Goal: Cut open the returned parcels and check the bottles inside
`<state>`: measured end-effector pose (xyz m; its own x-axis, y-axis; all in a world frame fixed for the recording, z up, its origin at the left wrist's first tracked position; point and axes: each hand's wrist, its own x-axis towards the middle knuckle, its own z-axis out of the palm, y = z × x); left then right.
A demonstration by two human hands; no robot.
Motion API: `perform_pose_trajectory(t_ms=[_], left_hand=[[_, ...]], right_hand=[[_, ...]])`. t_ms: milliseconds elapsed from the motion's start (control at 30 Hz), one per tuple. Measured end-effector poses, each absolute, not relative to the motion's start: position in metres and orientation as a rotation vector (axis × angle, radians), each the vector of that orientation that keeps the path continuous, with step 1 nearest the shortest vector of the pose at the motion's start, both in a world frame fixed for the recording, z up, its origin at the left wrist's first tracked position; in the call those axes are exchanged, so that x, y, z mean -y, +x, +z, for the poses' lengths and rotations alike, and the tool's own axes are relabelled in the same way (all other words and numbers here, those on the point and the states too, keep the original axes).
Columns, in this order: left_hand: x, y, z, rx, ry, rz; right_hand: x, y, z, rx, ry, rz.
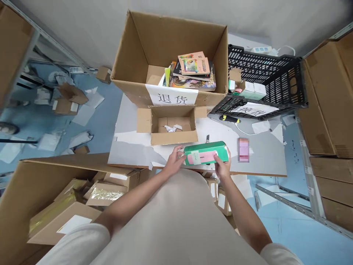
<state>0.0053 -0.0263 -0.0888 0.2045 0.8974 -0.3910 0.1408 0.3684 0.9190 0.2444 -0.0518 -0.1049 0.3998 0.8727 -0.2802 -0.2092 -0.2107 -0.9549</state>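
The fingers (179, 161) (217, 159) hold a green box (205, 152), apparently closed.

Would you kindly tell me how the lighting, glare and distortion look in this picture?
Head view throughout: light looks soft and even; glare streaks a taped parcel at lower left; wide-lens distortion seems to tilt the shelf upright at right; a pink rectangle on the table is pixelated; the held green box looks fairly sharp.

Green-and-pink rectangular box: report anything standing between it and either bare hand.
Nothing visible stands between them: the left hand is on the left end of the green-and-pink rectangular box, and the right hand grips its right end directly.
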Motion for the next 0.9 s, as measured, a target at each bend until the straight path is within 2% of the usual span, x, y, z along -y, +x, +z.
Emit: perform_pose_trajectory(t_ms=[67,167,267,467,600,667,733,800,900], left_hand=[[0.03,-0.006,-0.065,-1.164,1.304,0.801],[0.04,-0.011,-0.05,-1.249,1.415,1.052],[0.047,0.006,-0.054,-1.287,1.376,0.961],[0.04,0.043,-0.051,-1.386,1.135,1.21],[0.033,0.025,-0.056,-1.308,1.32,1.128],[0.029,0.012,-0.066,-1.196,1.415,1.071],[0.025,0.001,-0.079,-1.093,1.49,1.005],[0.022,-0.006,-0.092,-1.032,1.553,0.91],[0.021,-0.011,-0.107,-1.024,1.584,0.771]], right_hand=[[0.056,0.241,-0.105,0.381,-1.321,1.22],[0.062,0.226,-0.107,0.171,-1.223,1.273],[0.066,0.2,-0.111,0.112,-1.204,1.301],[0.073,0.157,-0.13,0.359,-1.128,1.595],[0.079,0.164,-0.148,0.56,-1.19,1.763],[0.08,0.177,-0.148,0.669,-1.371,1.669],[0.079,0.19,-0.139,0.826,-1.523,1.442],[0.077,0.199,-0.12,1.062,-1.525,1.237],[0.073,0.2,-0.089,1.529,-1.401,1.106]])
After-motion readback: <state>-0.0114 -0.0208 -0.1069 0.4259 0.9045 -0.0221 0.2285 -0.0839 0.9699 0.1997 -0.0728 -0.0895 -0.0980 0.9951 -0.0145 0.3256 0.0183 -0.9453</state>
